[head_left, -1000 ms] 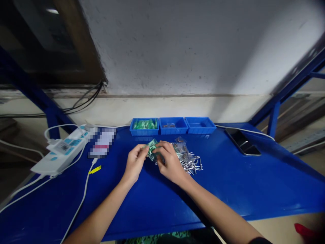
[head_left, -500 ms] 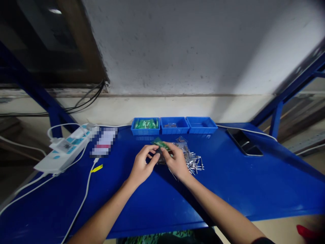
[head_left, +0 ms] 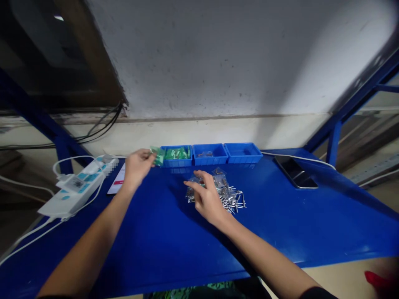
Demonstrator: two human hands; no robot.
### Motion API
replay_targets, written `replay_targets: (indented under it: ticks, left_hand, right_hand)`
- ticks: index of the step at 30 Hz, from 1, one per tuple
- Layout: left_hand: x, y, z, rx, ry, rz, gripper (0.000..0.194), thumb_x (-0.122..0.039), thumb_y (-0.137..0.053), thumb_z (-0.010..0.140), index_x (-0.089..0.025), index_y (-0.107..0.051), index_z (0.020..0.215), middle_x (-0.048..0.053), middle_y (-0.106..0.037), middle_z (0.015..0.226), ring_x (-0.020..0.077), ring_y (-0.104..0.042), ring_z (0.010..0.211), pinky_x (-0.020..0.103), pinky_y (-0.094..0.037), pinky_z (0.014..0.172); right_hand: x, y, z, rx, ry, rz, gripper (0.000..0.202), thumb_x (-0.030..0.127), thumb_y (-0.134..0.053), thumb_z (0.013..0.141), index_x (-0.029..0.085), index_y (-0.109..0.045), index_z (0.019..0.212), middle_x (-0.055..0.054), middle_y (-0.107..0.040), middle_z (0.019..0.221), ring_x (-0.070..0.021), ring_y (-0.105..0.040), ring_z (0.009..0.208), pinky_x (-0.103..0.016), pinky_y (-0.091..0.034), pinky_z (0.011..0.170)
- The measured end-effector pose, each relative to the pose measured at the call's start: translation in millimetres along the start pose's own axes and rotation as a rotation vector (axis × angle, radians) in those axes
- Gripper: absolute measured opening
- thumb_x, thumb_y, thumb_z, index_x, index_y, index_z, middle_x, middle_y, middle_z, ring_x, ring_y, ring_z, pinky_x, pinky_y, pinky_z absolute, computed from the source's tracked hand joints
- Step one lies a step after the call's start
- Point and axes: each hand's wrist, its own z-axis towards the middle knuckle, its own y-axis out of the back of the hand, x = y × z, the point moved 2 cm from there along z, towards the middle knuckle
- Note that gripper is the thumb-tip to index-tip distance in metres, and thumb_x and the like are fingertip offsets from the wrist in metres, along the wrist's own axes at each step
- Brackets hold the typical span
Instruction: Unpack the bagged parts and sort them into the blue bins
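Pinched in the fingers of my left hand (head_left: 139,164) is a small green plastic packet (head_left: 158,156), held up just left of the left blue bin (head_left: 176,163). That bin holds several similar green packets. My right hand (head_left: 207,195) has its fingers apart and holds nothing; it hovers over the left side of a pile of clear plastic bags (head_left: 220,179) and loose metal rivets (head_left: 233,199). Part of the pile is hidden behind this hand.
The middle blue bin (head_left: 210,160) has a few small clear packets inside. A third blue bin (head_left: 243,158) stands to its right. A black phone (head_left: 296,172) lies at the right, a lit phone (head_left: 117,182) and a white power strip (head_left: 75,187) with cables at the left.
My left hand has moved left and away from me, carrying the green packet from above the pile to beside the left bin. My right hand has let go and spread its fingers.
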Motion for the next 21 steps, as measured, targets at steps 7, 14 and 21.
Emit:
replay_targets:
  ticks: [7,14,21]
  left_hand:
    - [-26,-8.9,69,0.146,-0.131,0.870,0.025,-0.034,-0.062,0.072,-0.016,-0.071,0.085,0.011,-0.071,0.079,0.0285,-0.066,0.083,0.032,-0.046,0.067]
    - [-22,-57.3,68,0.353,-0.159,1.069,0.017,-0.021,-0.065,0.065,-0.009,-0.072,0.076,0.023,-0.069,0.082,0.0364,-0.064,0.087,0.036,-0.047,0.071]
    - [-26,-73.0,48,0.392,-0.200,1.075,0.018,-0.019,-0.060,0.071,-0.010,-0.071,0.084,0.022,-0.069,0.082,0.0334,-0.065,0.086,0.036,-0.048,0.074]
  right_hand:
    - [-4,5,2,-0.020,-0.057,-0.002,0.039,0.004,-0.046,0.079,0.022,-0.062,0.109,-0.014,-0.040,0.123,-0.0282,-0.042,0.116,-0.047,-0.047,0.087]
    - [-5,16,8,-0.045,-0.128,-0.021,0.025,0.014,-0.049,0.084,0.019,-0.064,0.104,-0.015,-0.040,0.122,-0.0279,-0.041,0.115,-0.044,-0.046,0.089]
    - [-25,29,15,-0.066,-0.276,-0.060,0.021,0.025,-0.050,0.086,0.020,-0.065,0.100,-0.012,-0.045,0.116,-0.0266,-0.043,0.112,-0.042,-0.041,0.094]
